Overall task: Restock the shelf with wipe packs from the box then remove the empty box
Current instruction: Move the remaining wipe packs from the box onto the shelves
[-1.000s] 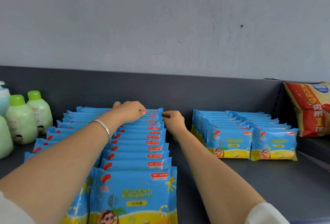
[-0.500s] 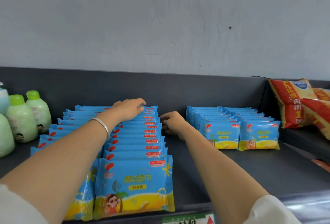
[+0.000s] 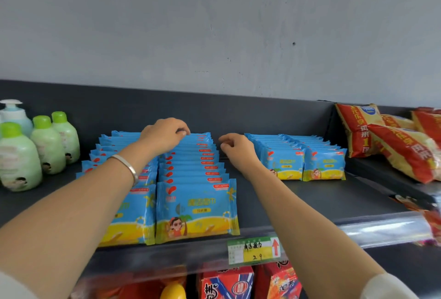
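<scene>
Across the middle of the frame the wipe packs (image 3: 195,205) stood upright in rows on the dark shelf (image 3: 310,201), two rows at left centre running back toward the rear wall and a shorter pair of rows (image 3: 303,162) at right centre, a bare gap between the groups. The left hand (image 3: 164,133), a silver bracelet (image 3: 126,165) on its wrist, lay on the rearmost packs of the second row, its fingers (image 3: 182,131) bent down onto their top edges; the thumb was hidden behind the hand, so whether it pinched a pack or only pressed could not be told. The forearm covered much of the leftmost row. The right hand (image 3: 237,149) sat in the gap just beside that row's far end, fingers loosely curled on nothing visible (contact with the pack edge was too fine to judge). Green-capped bottles (image 3: 47,146) and a pump bottle (image 3: 14,115) stood at the left edge, partly cut off. Red and yellow snack bags (image 3: 403,151) blurred at the right edge. A price label (image 3: 254,249) hung on the shelf front, its print hard to read, and red packages (image 3: 226,284) below were cropped by the bottom of the frame
</scene>
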The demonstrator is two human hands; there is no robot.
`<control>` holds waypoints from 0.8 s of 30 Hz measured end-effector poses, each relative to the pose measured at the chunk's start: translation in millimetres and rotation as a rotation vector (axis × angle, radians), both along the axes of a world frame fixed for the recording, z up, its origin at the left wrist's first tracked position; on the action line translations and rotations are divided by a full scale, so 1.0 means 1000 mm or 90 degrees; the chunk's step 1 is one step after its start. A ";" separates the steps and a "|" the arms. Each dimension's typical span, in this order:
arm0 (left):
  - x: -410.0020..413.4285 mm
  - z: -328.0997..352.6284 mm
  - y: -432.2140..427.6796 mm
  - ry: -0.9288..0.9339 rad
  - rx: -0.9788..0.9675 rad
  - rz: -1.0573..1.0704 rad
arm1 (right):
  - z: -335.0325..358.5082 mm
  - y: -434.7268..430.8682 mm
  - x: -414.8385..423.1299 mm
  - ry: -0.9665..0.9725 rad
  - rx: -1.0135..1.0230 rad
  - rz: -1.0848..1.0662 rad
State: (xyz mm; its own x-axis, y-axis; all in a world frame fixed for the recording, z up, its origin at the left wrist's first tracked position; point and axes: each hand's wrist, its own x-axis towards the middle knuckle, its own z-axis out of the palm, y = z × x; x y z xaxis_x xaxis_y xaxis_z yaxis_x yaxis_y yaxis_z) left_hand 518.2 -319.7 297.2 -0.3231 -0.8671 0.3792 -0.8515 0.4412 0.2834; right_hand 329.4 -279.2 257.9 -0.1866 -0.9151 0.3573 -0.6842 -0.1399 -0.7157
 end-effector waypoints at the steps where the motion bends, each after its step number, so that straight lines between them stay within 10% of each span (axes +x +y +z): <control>1: 0.006 0.001 0.004 0.015 -0.011 0.014 | 0.003 0.005 0.003 0.010 -0.010 -0.002; 24: 0.145 -0.029 0.101 0.269 0.046 0.237 | 0.025 0.048 0.121 0.279 -0.005 0.281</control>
State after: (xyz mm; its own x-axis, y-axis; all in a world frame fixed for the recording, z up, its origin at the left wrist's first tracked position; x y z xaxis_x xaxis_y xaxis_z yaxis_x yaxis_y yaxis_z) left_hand 662.7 -218.2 267.8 0.1766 -0.9219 0.3449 -0.7521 0.0997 0.6515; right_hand 450.5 -231.6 282.8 0.3746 -0.8693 0.3225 -0.7908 -0.4811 -0.3784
